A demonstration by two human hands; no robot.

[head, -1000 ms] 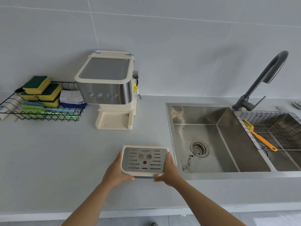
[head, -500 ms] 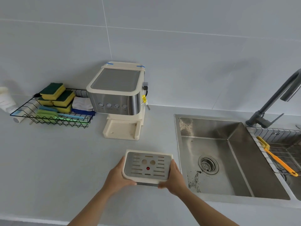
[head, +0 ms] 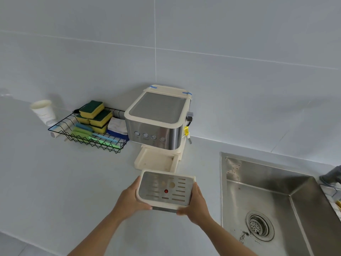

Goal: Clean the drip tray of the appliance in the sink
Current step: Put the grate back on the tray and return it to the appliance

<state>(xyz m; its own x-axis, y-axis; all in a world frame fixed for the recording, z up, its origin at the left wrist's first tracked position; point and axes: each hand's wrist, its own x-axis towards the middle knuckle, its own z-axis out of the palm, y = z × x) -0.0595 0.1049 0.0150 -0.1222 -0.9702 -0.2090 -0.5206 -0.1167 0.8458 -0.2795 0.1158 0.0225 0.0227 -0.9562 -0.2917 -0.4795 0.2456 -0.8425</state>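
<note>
A pale grey counter [head: 55, 182] runs below a tiled wall [head: 221, 34]. Set into the counter on the right is a steel sink [head: 267, 191], with a round drain [head: 259, 225] in its floor and dark specks just left of the drain. At the back of the counter stands a cream and steel coffee machine [head: 158, 124], four round buttons across its front, and its base ledge is bare. Left of the machine, just beside it, a black wire basket [head: 60, 126] holds green and yellow sponges [head: 96, 113], a folded white cloth [head: 118, 124] and long green and blue brushes [head: 96, 137]. A white paper cup [head: 43, 110] lies tilted against the basket's far left end.

In front of the machine and left of the sink, the drip tray [head: 166, 189] is held above the counter. It is cream with a slotted metal cover and a small red dot near the middle. The left hand [head: 132, 200] grips its left edge and the right hand [head: 196, 206] its right edge, so both hands are clamped on it, apart from each other by the tray's width.
</note>
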